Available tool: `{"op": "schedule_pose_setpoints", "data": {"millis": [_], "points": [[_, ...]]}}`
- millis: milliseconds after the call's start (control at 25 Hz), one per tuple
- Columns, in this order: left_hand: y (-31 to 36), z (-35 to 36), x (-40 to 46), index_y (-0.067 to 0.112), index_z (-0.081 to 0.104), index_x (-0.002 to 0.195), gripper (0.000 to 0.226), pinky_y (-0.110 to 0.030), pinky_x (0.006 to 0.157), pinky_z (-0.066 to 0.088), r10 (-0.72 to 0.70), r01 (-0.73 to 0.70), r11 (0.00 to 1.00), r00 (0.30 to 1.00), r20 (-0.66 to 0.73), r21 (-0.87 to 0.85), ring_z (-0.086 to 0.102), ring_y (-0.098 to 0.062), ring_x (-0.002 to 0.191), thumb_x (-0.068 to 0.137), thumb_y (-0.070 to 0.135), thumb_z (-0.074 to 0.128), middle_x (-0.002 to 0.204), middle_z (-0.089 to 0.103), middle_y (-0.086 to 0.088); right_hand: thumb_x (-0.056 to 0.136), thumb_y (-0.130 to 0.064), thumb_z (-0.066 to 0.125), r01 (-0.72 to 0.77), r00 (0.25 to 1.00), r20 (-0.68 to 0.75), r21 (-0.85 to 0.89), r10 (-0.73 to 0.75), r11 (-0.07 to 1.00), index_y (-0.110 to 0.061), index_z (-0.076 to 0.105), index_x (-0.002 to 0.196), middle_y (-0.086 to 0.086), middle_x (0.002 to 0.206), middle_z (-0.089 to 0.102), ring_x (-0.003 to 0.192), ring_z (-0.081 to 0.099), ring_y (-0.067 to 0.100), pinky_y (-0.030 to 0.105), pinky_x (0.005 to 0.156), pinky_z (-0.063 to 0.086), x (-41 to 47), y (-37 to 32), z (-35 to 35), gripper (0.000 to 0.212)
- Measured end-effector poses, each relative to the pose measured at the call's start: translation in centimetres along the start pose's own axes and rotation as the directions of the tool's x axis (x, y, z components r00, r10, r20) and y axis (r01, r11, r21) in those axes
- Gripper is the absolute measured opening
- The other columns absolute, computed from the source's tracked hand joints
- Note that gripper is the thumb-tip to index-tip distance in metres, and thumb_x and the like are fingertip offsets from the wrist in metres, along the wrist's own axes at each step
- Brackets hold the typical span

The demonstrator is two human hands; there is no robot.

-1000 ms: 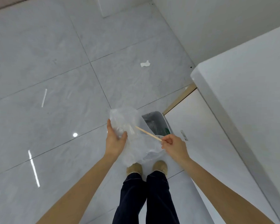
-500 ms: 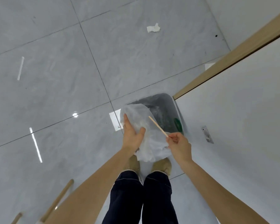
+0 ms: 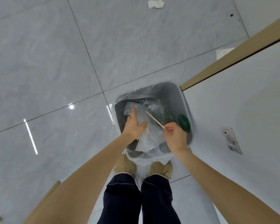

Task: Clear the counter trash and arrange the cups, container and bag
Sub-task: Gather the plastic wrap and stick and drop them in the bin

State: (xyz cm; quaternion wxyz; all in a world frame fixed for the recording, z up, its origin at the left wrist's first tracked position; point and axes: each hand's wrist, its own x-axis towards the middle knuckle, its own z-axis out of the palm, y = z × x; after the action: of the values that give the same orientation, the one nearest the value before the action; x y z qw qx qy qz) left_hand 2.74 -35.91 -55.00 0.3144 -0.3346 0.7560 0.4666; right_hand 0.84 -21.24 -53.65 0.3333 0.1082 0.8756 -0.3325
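Clear crumpled plastic bag (image 3: pixel 145 135) hung at frame centre over the grey liner-fitted trash bin (image 3: pixel 184 101), left hand (image 3: pixel 133 126) with its grip clamped on the bag's upper part. Right hand (image 3: pixel 174 136) pinched a thin wooden stick (image 3: pixel 154 119) between fingertips, just beside the bag. White paper scrap (image 3: pixel 156 3) lay on the grey tiled floor (image 3: pixel 39 70), top of frame.

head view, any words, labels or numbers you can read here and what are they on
None can be read.
Sticker on the white cabinet front: dark print, too small and blurred.
Clear packaging inside the trash bin: green print, illegible.
Paper scrap on the floor beside the bin: marks too small.
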Motion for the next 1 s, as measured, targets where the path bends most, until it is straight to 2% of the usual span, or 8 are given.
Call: {"op": "schedule_pose_setpoints", "data": {"millis": [120,240,400,560,720,1000], "points": [[-0.1,0.6,0.9,0.023,0.0,0.141,0.066,-0.037,0.096,0.04,-0.061,0.059,0.997,0.997,0.05,0.042,0.041,-0.039,0.124,0.091,0.032,0.041,0.147,0.018,-0.025,0.088,-0.007,0.05,0.023,0.998,0.062,-0.058,-0.02,0.998,-0.003,0.058,0.111,0.019,0.116,0.06,0.104,0.057,0.031,0.027,0.083,0.041,1.1,0.3,1.2,0.025],[0.3,0.5,0.6,0.027,-0.002,0.141,0.064,-0.04,0.105,0.032,-0.111,0.108,0.993,0.991,0.07,0.05,0.032,-0.041,0.13,0.091,0.037,0.037,0.15,0.005,-0.025,0.089,-0.012,0.05,0.053,0.99,0.14,-0.137,-0.033,0.989,-0.007,0.047,0.128,0.017,0.134,0.047,0.119,0.048,0.034,0.036,0.098,0.04,1.1,0.0,1.5,0.039],[1.3,-1.0,-1.5,0.024,0.002,0.142,0.06,-0.043,0.114,0.02,-0.058,0.04,0.98,0.994,0.091,0.193,0.023,-0.037,0.136,0.092,0.039,0.033,0.152,-0.008,-0.019,0.09,-0.017,0.048,0.084,0.979,0.201,-0.194,-0.044,0.977,-0.01,0.037,0.136,0.013,0.142,0.04,0.126,0.042,0.033,0.043,0.106,0.036,-0.3,-1.2,-0.1,0.047],[3.0,-2.8,-4.2,0.022,0.009,0.141,0.059,-0.049,0.115,0.016,-0.019,-0.022,0.932,0.994,0.11,0.363,0.016,-0.034,0.139,0.091,0.043,0.031,0.154,-0.004,-0.014,0.089,-0.022,0.05,0.149,0.969,0.234,-0.303,-0.078,0.941,-0.011,0.033,0.137,0.013,0.142,0.041,0.13,0.038,0.03,0.044,0.108,0.035,-2.2,-2.9,-2.8,0.052],[5.0,-4.6,-7.6,0.022,0.011,0.141,0.062,-0.052,0.114,0.01,0.038,-0.104,0.808,0.992,0.124,0.58,0.004,-0.031,0.141,0.089,0.048,0.032,0.155,0.002,-0.011,0.09,-0.031,0.048,0.244,0.958,0.251,-0.469,-0.136,0.849,-0.017,0.025,0.141,0.007,0.152,0.026,0.142,0.018,0.025,0.044,0.116,0.021,-4.1,-5.0,-5.4,0.058],[8.3,-7.9,-14.8,0.022,0.013,0.141,0.063,-0.054,0.113,0.008,0.115,-0.174,0.708,0.985,0.131,0.684,0.004,-0.03,0.141,0.087,0.051,0.033,0.155,0.007,-0.008,0.089,-0.037,0.047,0.297,0.949,0.266,-0.573,-0.169,0.764,-0.021,0.016,0.143,0.006,0.156,0.013,0.144,0.007,0.025,0.05,0.116,0.008,-9.4,-9.0,-9.8,0.064]]}}
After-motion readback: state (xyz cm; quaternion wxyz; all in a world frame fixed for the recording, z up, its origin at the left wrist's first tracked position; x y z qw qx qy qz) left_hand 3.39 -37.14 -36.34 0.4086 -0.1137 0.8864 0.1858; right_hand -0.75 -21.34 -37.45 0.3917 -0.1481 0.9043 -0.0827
